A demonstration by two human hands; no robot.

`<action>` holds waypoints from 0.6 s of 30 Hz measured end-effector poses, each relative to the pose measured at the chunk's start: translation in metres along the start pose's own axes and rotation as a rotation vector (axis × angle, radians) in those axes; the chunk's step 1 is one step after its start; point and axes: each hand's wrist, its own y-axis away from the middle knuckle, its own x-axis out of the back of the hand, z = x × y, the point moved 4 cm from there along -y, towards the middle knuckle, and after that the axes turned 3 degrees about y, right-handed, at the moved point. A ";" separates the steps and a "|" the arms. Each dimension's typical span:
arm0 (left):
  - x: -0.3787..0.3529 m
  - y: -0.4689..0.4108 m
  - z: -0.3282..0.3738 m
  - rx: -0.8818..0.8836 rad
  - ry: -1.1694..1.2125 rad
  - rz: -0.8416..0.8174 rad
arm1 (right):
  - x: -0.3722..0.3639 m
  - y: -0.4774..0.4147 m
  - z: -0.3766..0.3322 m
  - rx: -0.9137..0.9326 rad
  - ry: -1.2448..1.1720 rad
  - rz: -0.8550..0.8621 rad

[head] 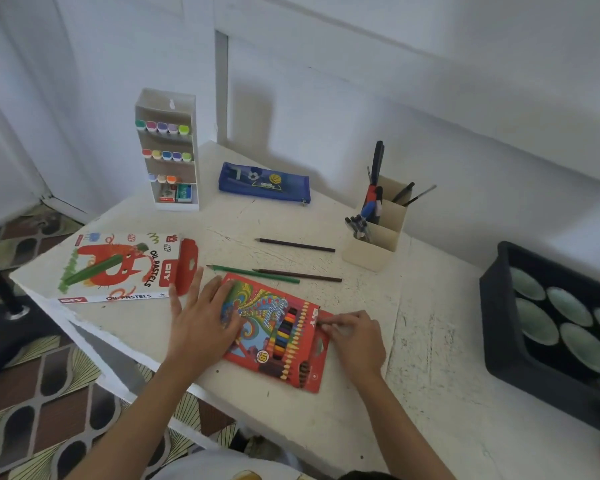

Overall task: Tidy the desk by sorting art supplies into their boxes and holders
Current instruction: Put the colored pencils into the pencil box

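Observation:
A red colour pencil box (280,332) lies flat on the white desk in front of me. My left hand (201,317) presses flat on its left part with fingers spread. My right hand (352,336) pinches a pencil end at the box's flap on its right side. Beyond the box lie three loose pencils: a green pencil (253,274), a brown pencil (298,275) and a dark pencil (295,244). An oil pastels box (118,268) with its red flap open sits to the left.
A white marker rack (168,150) stands at the back left, a blue pencil case (264,182) behind the middle. A beige pen holder (378,230) with pens stands at the right. A black paint tray (551,327) fills the far right. The desk edge (94,337) runs close on the left.

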 end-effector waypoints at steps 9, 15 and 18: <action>-0.001 -0.001 -0.002 0.012 0.052 0.034 | 0.001 -0.007 0.001 -0.002 -0.003 -0.069; 0.002 -0.002 -0.003 0.011 0.100 0.047 | -0.003 -0.004 -0.004 0.023 0.011 -0.066; 0.002 -0.002 -0.004 0.015 0.077 0.052 | -0.003 -0.001 -0.004 0.054 0.019 -0.073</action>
